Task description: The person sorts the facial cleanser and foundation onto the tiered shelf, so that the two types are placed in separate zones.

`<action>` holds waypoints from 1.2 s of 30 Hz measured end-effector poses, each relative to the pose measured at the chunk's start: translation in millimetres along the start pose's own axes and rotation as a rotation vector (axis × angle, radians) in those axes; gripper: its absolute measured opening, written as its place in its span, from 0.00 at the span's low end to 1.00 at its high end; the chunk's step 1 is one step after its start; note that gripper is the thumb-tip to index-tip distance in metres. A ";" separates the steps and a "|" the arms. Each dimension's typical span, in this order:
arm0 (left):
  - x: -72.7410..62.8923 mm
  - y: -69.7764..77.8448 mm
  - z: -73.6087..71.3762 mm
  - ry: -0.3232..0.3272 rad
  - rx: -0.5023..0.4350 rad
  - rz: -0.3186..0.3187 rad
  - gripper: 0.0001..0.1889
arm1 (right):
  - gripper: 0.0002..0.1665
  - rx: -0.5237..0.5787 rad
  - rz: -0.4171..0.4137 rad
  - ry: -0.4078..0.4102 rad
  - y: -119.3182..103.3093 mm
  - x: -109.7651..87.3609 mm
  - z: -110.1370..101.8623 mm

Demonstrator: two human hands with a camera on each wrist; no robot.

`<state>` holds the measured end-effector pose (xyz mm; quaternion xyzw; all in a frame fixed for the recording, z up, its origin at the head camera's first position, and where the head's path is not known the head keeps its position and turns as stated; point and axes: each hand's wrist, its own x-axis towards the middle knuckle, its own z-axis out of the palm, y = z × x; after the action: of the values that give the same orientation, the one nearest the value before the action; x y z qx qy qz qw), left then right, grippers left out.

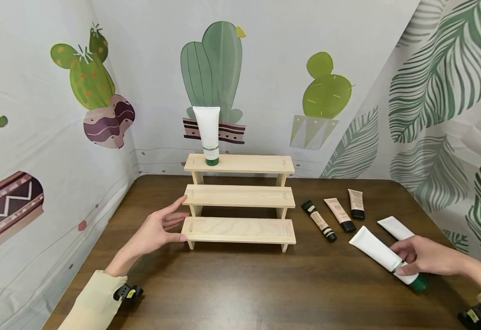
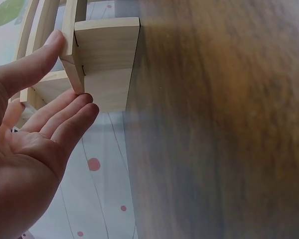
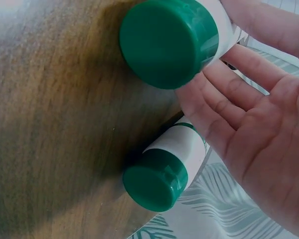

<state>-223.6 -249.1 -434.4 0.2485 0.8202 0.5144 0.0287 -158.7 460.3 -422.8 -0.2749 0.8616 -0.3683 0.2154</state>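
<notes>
On the right of the table, my right hand grips a white squeeze tube with a green cap, thumb on one side and fingers on the other. A second white tube lies behind that hand, its green cap showing in the right wrist view. My left hand touches the left end of a three-step wooden display rack. Its thumb rests at the bottom step's edge, and the other fingers reach along the side, fairly straight. Another white tube stands cap down on the top step's left part.
Left of the gripped tube lie three small cosmetic tubes: a black-and-beige one, a pink one with a black cap and a shorter beige one. A cactus-print cloth hangs behind the brown table.
</notes>
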 end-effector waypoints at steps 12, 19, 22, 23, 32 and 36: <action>0.2 -1.9 -0.1 -0.013 -0.009 0.001 0.57 | 0.17 -0.101 0.054 0.082 -5.9 -0.3 5.4; 0.0 -2.0 -0.2 -0.014 -0.021 0.009 0.57 | 0.19 -0.131 0.041 0.147 -12.8 4.3 4.2; 0.2 -1.3 -0.8 -0.013 -0.018 0.009 0.57 | 0.22 -0.134 0.049 0.169 -17.9 7.2 3.8; 0.3 -1.1 -0.9 -0.013 -0.018 0.010 0.57 | 0.22 -0.141 0.050 0.180 -19.6 8.1 4.0; 0.1 -0.8 -1.2 -0.013 -0.015 0.009 0.57 | 0.24 -0.142 0.050 0.275 -26.6 14.5 7.1; 0.1 -0.6 -1.0 -0.013 -0.015 0.008 0.57 | 0.24 -0.127 0.057 0.312 -32.1 17.3 7.5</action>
<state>-224.2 -250.2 -434.4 0.2548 0.8152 0.5191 0.0338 -157.3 427.0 -406.2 -0.2028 0.9135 -0.3453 0.0715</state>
